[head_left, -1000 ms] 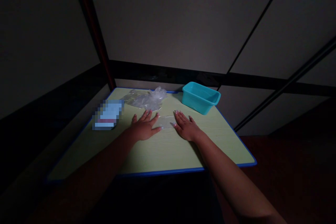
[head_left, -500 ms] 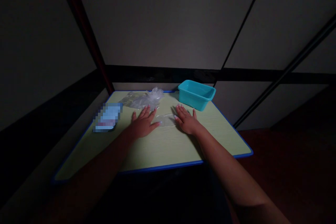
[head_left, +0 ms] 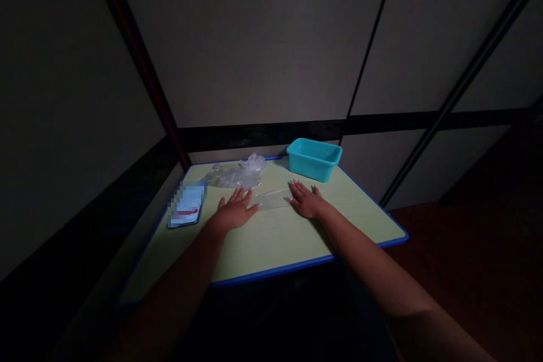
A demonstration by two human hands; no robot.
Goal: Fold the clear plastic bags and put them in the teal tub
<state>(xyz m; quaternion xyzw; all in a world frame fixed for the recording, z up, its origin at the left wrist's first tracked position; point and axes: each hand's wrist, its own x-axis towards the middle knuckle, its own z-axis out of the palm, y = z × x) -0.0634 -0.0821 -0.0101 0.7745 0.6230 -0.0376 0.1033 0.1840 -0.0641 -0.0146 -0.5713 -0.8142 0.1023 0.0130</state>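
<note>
A clear plastic bag (head_left: 272, 199) lies flat on the table between my two hands. My left hand (head_left: 236, 212) rests palm down with its fingers spread, at the bag's left end. On the right end, my right hand (head_left: 306, 202) lies flat, its fingers stretched forward. Behind my left hand is a crumpled heap of clear plastic bags (head_left: 244, 172), close to my fingertips. How much of the flat bag is under my palms is hidden.
The pale table (head_left: 271, 249) has a blue rim. A turquoise plastic basin (head_left: 314, 161) stands at its back right corner. A phone (head_left: 187, 205) with a lit, blurred screen lies at the left edge. Cabinet panels (head_left: 263, 45) rise behind the table.
The camera view has tilted and shifted slightly. My hands have spread a little further apart, the right one away from the left. The flat bag still lies between them.
</note>
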